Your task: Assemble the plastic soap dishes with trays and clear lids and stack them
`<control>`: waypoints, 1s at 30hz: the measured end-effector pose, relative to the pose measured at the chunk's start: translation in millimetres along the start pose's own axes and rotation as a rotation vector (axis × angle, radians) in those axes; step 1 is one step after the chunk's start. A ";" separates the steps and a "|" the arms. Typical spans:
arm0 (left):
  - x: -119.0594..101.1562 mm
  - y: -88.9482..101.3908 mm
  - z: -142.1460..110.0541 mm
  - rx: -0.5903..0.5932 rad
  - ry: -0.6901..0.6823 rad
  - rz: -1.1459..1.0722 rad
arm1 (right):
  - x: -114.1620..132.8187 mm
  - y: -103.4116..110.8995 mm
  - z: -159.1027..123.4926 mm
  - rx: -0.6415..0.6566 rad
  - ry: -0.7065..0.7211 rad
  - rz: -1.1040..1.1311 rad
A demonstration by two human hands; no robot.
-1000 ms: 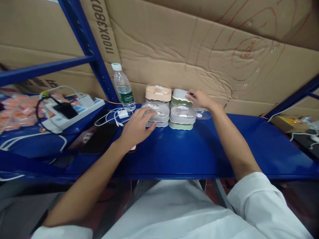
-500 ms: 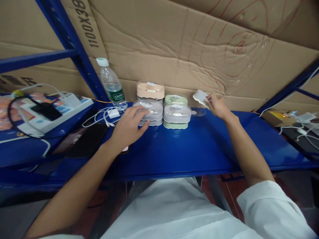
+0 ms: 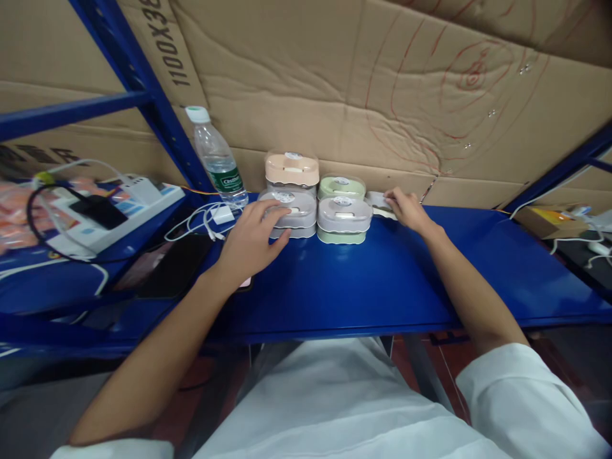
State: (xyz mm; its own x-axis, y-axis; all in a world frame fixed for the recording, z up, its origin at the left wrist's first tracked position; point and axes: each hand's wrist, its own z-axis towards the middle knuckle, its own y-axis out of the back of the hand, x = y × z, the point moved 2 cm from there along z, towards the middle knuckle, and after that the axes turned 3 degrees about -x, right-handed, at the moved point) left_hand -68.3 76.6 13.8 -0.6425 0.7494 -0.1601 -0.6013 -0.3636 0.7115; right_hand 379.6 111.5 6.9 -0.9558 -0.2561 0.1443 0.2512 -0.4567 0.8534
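Note:
Small oval boxes with clear lids stand in two stacked groups against the cardboard. My left hand [image 3: 255, 239] rests with fingers apart against the front left grey box [image 3: 299, 218], its fingertips touching the lid. A peach box [image 3: 292, 171] sits behind it. To the right, a grey-topped box [image 3: 344, 217] rests on a green base, with a green box [image 3: 341, 187] at its back. My right hand [image 3: 405, 209] pinches a pale wavy-edged box part [image 3: 382, 210] low beside the right group. Its underside is hidden.
A water bottle [image 3: 220, 162] stands left of the boxes, near a white charger [image 3: 222, 214] and tangled cable. A power strip [image 3: 115, 223] and dark phone-like slab [image 3: 174, 268] lie further left. Blue uprights [image 3: 138, 83] frame the shelf; a small carton [image 3: 549, 223] sits far right.
My right hand has lowered the pale box part to the shelf, beside the right-hand boxes. The clear lid lying there is now mostly hidden. My left hand stays at the grey box.

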 end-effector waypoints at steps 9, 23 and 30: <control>0.1 -1.1 -1.1 0.010 0.024 0.000 | -50.3 43.6 -29.5 -0.210 -0.182 -0.064; 0.6 -6.7 -2.1 -0.012 0.022 0.024 | 40.0 45.4 -23.4 -0.239 -0.023 0.059; -1.8 -7.5 -1.3 0.010 0.058 0.036 | 140.3 32.3 55.3 -0.073 0.297 0.306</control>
State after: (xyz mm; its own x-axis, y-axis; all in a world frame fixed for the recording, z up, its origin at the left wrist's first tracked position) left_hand -63.3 77.3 7.8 -0.6903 0.7026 -0.1728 -0.5725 -0.3844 0.7242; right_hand 245.1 108.0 82.4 -0.7527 -0.6184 0.2258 0.5366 -0.3776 0.7546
